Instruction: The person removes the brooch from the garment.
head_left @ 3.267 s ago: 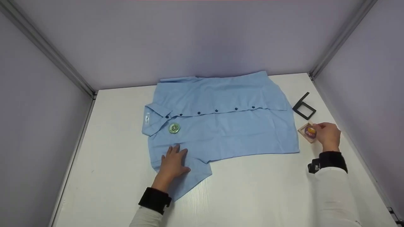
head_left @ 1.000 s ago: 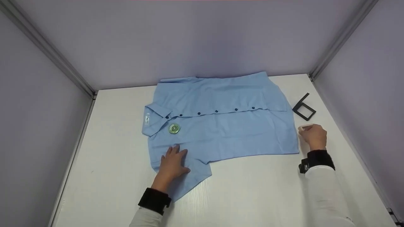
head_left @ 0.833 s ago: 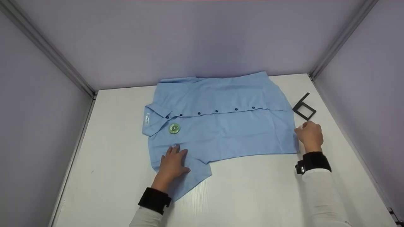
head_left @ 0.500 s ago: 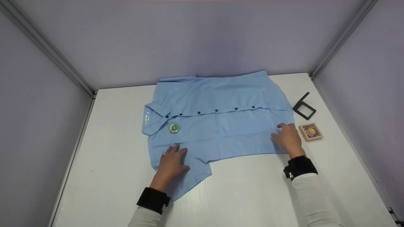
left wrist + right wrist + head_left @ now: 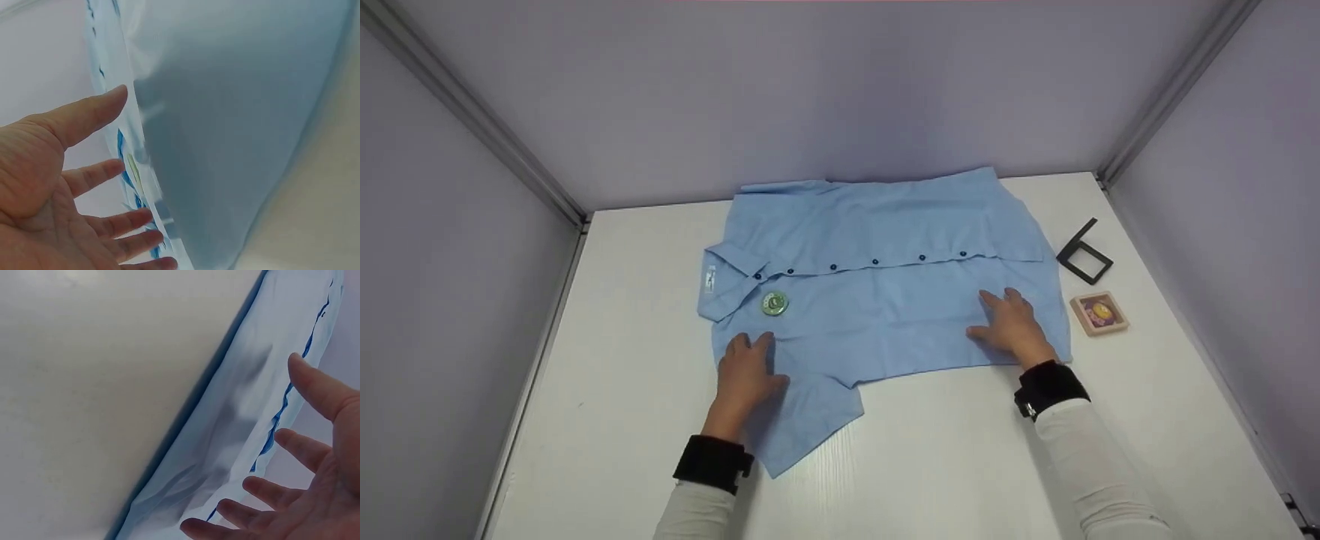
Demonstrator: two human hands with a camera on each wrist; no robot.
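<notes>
My light-blue short-sleeved shirt (image 5: pixel 907 217) lies flat across the centre of the head view, its collar (image 5: pixel 727 281) toward the left and its row of dark buttons running toward the right. My left hand (image 5: pixel 744 379) is over the shirt at lower left of centre, near the sleeve (image 5: pixel 814 424), fingers apart and gripping nothing. My right hand (image 5: pixel 1011 326) is over the lower front at right of centre, its fingers also spread and holding nothing. I can't tell whether either hand's fingertips touch the cloth. A green round badge (image 5: pixel 774 304) sits on the shirt just below the collar. Right of the hem, on the white table (image 5: pixel 945 457), are a black square frame (image 5: pixel 1087 261) and, just below it, a small wooden box (image 5: pixel 1100 312).
</notes>
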